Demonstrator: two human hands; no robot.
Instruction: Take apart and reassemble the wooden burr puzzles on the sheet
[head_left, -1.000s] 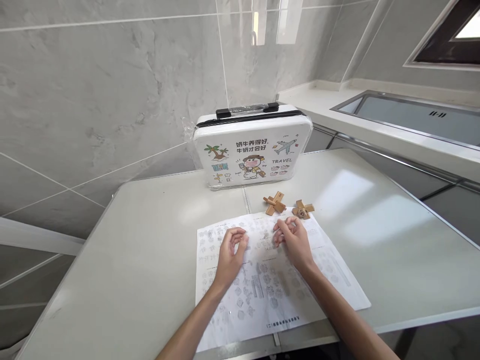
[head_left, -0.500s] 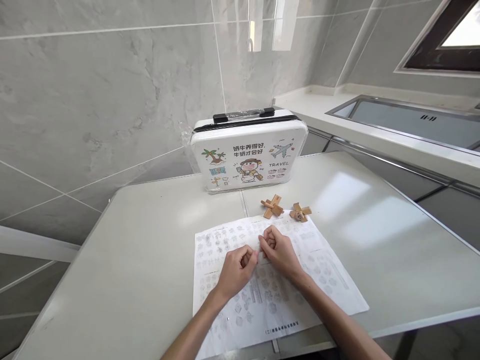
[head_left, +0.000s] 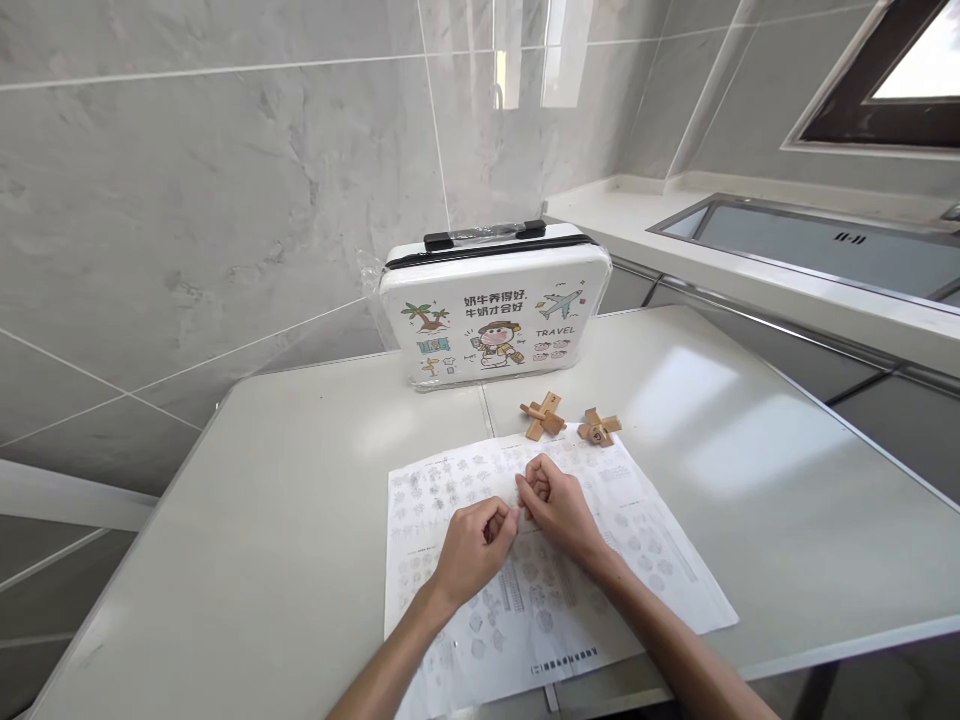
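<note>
My left hand [head_left: 478, 545] rests on a printed paper sheet [head_left: 600, 630], fingers curled into a loose fist and thumb against the forefinger. Just right of it and slightly farther away, my right hand [head_left: 551, 497] is closed in the same manner. The two hands nearly meet at the thumbs. I see nothing held in either one. The sheet lies flat beneath them, covered with small puzzle drawings and text. Beyond the right hand, at the sheet's far edge, are two wooden interlocking puzzles: a cross-shaped one [head_left: 544, 415] and a smaller one [head_left: 599, 427] marked with a number.
A white cartoon suitcase [head_left: 495, 310] in clear plastic wrap stands upright at the table's back edge, before a grey tiled wall. The pale table [head_left: 300, 520] extends to both sides. At right is a counter [head_left: 787, 275] with an inset sink [head_left: 810, 240].
The view has shifted very slightly. Both hands keep their curled pose on the sheet, and the wooden puzzles stay where they were.
</note>
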